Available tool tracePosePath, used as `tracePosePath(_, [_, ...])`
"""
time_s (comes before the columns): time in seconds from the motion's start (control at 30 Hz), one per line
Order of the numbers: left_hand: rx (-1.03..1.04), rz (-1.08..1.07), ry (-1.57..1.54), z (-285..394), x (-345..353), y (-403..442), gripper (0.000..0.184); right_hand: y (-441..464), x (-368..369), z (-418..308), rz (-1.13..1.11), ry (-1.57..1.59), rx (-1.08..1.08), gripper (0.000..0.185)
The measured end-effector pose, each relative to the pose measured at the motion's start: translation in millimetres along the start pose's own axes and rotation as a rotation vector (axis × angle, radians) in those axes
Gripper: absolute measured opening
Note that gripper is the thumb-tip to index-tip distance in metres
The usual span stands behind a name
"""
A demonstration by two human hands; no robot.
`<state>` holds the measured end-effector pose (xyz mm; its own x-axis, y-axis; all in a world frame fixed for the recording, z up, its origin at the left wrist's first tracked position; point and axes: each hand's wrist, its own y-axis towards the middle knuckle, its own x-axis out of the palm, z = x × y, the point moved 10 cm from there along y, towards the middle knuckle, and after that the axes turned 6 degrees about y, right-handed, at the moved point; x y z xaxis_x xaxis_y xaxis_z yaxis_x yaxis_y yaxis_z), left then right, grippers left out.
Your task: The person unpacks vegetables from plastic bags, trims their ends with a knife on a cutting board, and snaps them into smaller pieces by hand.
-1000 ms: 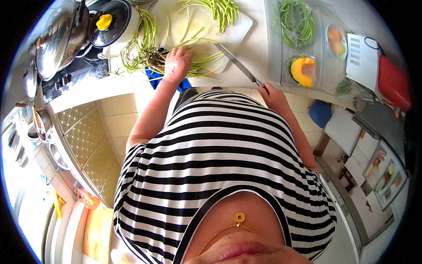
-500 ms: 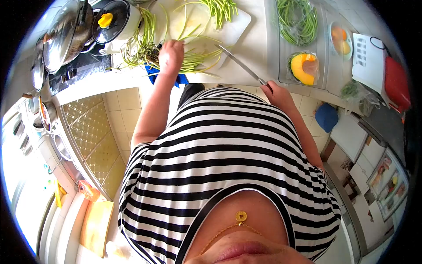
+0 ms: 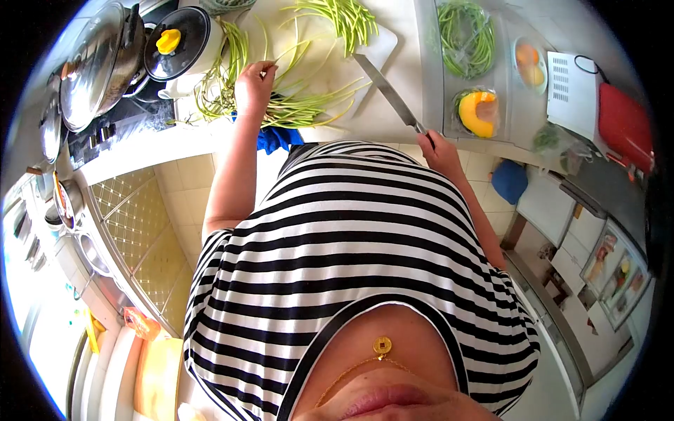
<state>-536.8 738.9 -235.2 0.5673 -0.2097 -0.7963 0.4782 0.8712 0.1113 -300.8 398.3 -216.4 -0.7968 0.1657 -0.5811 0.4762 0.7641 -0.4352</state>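
Note:
My left hand (image 3: 255, 88) is over the long green stems (image 3: 305, 109) at the near left of the white cutting board (image 3: 382, 48). Its thumb and fingertips are pressed together; whatever they hold, if anything, is too small to make out. My right hand (image 3: 441, 153) is closed round the handle of a kitchen knife (image 3: 387, 92), whose blade points up and left over the board's right edge. Short cut green pieces (image 3: 349, 24) lie on the board's far part. More stems (image 3: 235, 52) spread over its left side, and a blue cloth (image 3: 278, 139) hangs at the counter's edge.
On the left are a pot with a black lid (image 3: 184, 43), a glass-lidded pan (image 3: 95, 67) and a stove (image 3: 116, 133). Rightward stand bagged green beans (image 3: 466, 38), wrapped pumpkin (image 3: 477, 114), a bowl of eggs (image 3: 529, 64) and a red object (image 3: 625, 130).
My left hand has moved left and slightly up from the middle of the stems, its fingers now drawn together. My right hand stays on the knife, whose blade has turned broadside.

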Motion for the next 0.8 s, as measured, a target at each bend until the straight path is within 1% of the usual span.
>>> tracePosePath(0.03, [-0.04, -0.049, 0.017, -5.7, 6.0, 4.5, 0.021, 1.5, -0.7, -1.5, 0.014, 0.037, 0.002, 0.038])
tracePosePath(0.07, [-0.037, -0.047, 0.012, -6.0, 6.9, 8.1, 0.021, 3.1, 0.2, -2.2, 0.018, 0.033, 0.001, 0.038])
tracePosePath(0.13, [-0.197, -0.107, -0.211, -19.5, 18.3, 9.9, 0.023, 5.0, 0.9, 3.3, 0.038, 0.049, 0.06, 0.039])
tracePosePath(0.17, [-0.206, -0.144, -0.237, -16.2, 19.5, 12.1, 0.027, 4.9, 0.6, 2.1, 0.041, 0.043, 0.064, 0.039])
tracePosePath(0.2, [-0.207, -0.146, -0.243, -18.5, 21.8, 13.3, 0.027, 4.6, 0.2, 1.0, 0.049, 0.052, 0.072, 0.039])
tracePosePath(0.27, [-0.257, -0.226, -0.362, -25.6, 35.5, 14.3, 0.029, 4.5, -0.1, -0.6, 0.056, 0.056, 0.079, 0.04])
tracePosePath(0.3, [-0.258, -0.224, -0.367, -27.2, 36.6, 15.4, 0.029, 5.3, -0.4, -1.5, 0.06, 0.059, 0.075, 0.04])
tracePosePath(0.37, [-0.363, -0.315, -0.515, -32.2, 49.0, 11.5, 0.029, 6.3, -0.5, -4.2, 0.064, 0.058, 0.071, 0.04])
tracePosePath(0.43, [-0.364, -0.322, -0.523, -32.5, 49.9, 12.0, 0.028, 6.4, 2.1, -2.4, 0.046, 0.064, 0.119, 0.041])
tracePosePath(0.8, [-0.306, -0.335, -0.45, -43.8, 65.4, 17.0, 0.026, 12.4, 7.2, -12.3, 0.04, 0.044, 0.112, 0.041])
